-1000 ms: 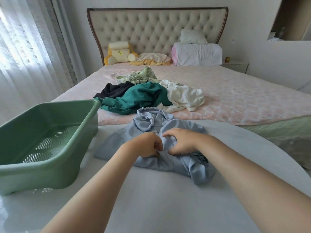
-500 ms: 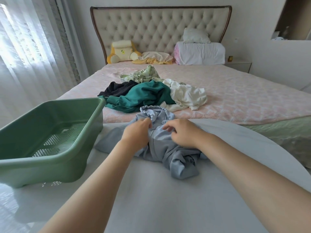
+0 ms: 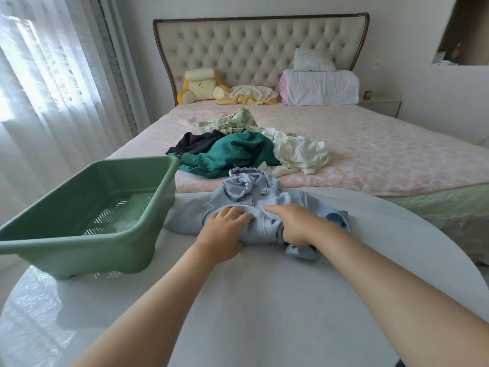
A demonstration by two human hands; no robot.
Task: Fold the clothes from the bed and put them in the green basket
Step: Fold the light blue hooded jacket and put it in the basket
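Pressing flat on the chest of the pale blue hoodie point(image 3: 254, 197), that's the left hand point(image 3: 225, 230), fingers straight and spread, clenching nothing. What have you got on the other side?

Right hand point(image 3: 293, 223) is busier. Its fingers curl into a bunched fold near the hem, so I'd call that a grasp on the cloth (the thumb is buried, mind you).

And how does the garment lie?

On the round white table point(image 3: 264, 300), hood away towards the bed point(image 3: 383, 160), hem towards the person, so its long axis runs straight out from the body. One sleeve is spread leftward, the other is crumpled by the right wrist.

So where's the target?

The green basket point(image 3: 79, 250) sits on the table to the left, just beside that spread sleeve. The left hand is clearly the nearer one. I'd judge the fold isn't finished, with the right half needing squaring first.

And the rest of the washing?

The pile point(image 3: 232, 154) waits on the bed, beyond the hood.
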